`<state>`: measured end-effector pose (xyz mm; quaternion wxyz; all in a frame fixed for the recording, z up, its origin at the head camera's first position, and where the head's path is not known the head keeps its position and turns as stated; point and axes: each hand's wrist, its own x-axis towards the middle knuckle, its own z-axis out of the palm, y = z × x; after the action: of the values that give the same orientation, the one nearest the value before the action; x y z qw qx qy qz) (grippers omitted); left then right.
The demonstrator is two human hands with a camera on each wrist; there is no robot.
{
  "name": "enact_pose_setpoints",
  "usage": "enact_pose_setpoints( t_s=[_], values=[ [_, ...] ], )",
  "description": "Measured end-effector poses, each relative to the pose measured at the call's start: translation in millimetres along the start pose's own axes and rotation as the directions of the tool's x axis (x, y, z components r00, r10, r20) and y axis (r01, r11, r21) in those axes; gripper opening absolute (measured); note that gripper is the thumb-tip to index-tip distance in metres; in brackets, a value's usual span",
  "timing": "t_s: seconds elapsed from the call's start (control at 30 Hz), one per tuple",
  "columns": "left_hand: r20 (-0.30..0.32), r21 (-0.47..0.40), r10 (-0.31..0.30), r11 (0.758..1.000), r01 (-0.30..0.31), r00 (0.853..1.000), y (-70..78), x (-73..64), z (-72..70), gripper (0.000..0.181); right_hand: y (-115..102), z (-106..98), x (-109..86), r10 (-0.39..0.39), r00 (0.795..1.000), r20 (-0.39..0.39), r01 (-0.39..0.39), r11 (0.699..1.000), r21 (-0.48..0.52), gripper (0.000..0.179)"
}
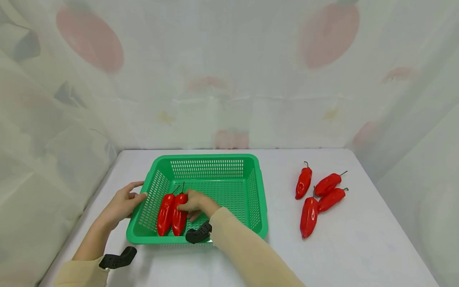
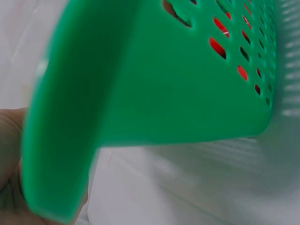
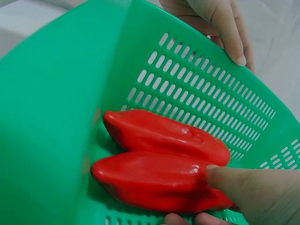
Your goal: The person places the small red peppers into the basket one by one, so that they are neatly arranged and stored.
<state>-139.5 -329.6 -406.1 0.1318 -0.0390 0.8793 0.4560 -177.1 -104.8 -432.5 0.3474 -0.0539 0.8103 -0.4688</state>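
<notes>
A green plastic basket (image 1: 208, 157) with slotted walls stands on the white table. Inside, toward its left end, two red chili peppers lie side by side: an outer pepper (image 1: 165, 215) by the left wall and an inner pepper (image 1: 179, 221). My right hand (image 1: 197, 202) grips the inner pepper; in the right wrist view the thumb (image 3: 234, 180) presses its top and fingertips show below it. My left hand (image 1: 122, 204) holds the basket's left rim, thumb over the edge and fingers outside. Most of that hand is hidden by the rim in the left wrist view.
To the right of the basket several red peppers lie on the table: one pepper (image 1: 304, 182) apart at the back, another pepper (image 1: 309, 218) nearer the front, the others beside them. A pale printed curtain (image 1: 229, 99) hangs behind the table and at both sides.
</notes>
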Motion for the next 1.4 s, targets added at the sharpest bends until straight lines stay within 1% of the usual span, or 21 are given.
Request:
enact_pose_setpoints(
  t_s=[0.1, 0.2, 0.37, 0.4, 0.5, 0.6, 0.67, 0.73, 0.87, 1.0, 1.1, 1.23, 1.3, 1.4],
  values=[
    [-0.002, 0.007, 0.0, 1.0, 0.0, 1.0, -0.4, -0.1, 0.1, 0.064, 2, -4, 2.2, 0.006, 1.0, 0.014, -0.006, 1.0, -0.009, 0.057],
    [-0.007, 0.011, -0.008, 1.0, 0.008, 1.0, -1.2, -0.1, 0.5, 0.064, 6, -9, 6.7, -0.01, 1.0, 0.016, 0.011, 0.999, -0.039, 0.057],
    [-0.007, 0.011, -0.008, 1.0, 0.008, 1.0, -2.1, -0.2, 0.8, 0.065, 6, -20, 5.6, -0.073, 0.997, -0.002, 0.073, 0.991, -0.116, 0.054],
    [-0.006, 0.011, -0.004, 1.0, 0.004, 1.0, -2.1, -0.2, 0.6, 0.065, 3, -23, 2.4, -0.087, 0.996, -0.011, 0.084, 0.987, -0.135, 0.053],
    [-0.006, 0.008, 0.006, 1.0, -0.006, 1.0, -1.7, -0.2, -0.2, 0.065, 0, -29, 0.3, -0.144, 0.989, -0.026, 0.135, 0.97, -0.202, 0.051],
    [-0.001, 0.002, 0.014, 1.0, -0.014, 1.0, -1.3, 0.0, -1.2, 0.064, -3, -35, -1.9, -0.19, 0.981, -0.041, 0.172, 0.946, -0.273, 0.049],
    [0.001, 0.0, 0.011, 1.0, -0.011, 1.0, -1.0, 0.1, -1.6, 0.064, -5, -39, -3.6, -0.22, 0.974, -0.047, 0.196, 0.933, -0.301, 0.048],
    [0.003, -0.005, 0.009, 1.0, -0.009, 1.0, -1.2, 0.8, -1.9, 0.063, -6, -43, -4.9, -0.26, 0.964, -0.056, 0.226, 0.911, -0.345, 0.047],
    [0.003, -0.01, 0.006, 1.0, -0.006, 1.0, -0.3, 2.1, -1.4, 0.063, -10, -52, -10.3, -0.345, 0.935, -0.082, 0.282, 0.865, -0.415, 0.043],
    [0.01, -0.018, 0.007, 1.0, -0.006, 1.0, 1.9, 2.4, 0.2, 0.064, -15, -58, -18.4, -0.404, 0.911, -0.087, 0.33, 0.838, -0.435, 0.038],
    [0.013, -0.019, 0.007, 1.0, -0.007, 1.0, 2.9, 1.7, 0.7, 0.065, -20, -62, -24.6, -0.443, 0.893, -0.08, 0.361, 0.809, -0.464, 0.036],
    [0.014, -0.02, 0.004, 1.0, -0.004, 1.0, 2.3, 0.2, -0.3, 0.064, -28, -69, -33.5, -0.501, 0.862, -0.075, 0.395, 0.758, -0.519, 0.036],
    [0.013, -0.021, 0.004, 1.0, -0.004, 1.0, 1.5, -0.3, -0.9, 0.064, -32, -72, -37.2, -0.53, 0.844, -0.077, 0.414, 0.737, -0.534, 0.037],
    [0.009, -0.022, 0.003, 1.0, -0.003, 1.0, 1.6, -0.1, -1.4, 0.063, -37, -78, -45.1, -0.565, 0.82, -0.085, 0.442, 0.721, -0.534, 0.038]
  ],
)
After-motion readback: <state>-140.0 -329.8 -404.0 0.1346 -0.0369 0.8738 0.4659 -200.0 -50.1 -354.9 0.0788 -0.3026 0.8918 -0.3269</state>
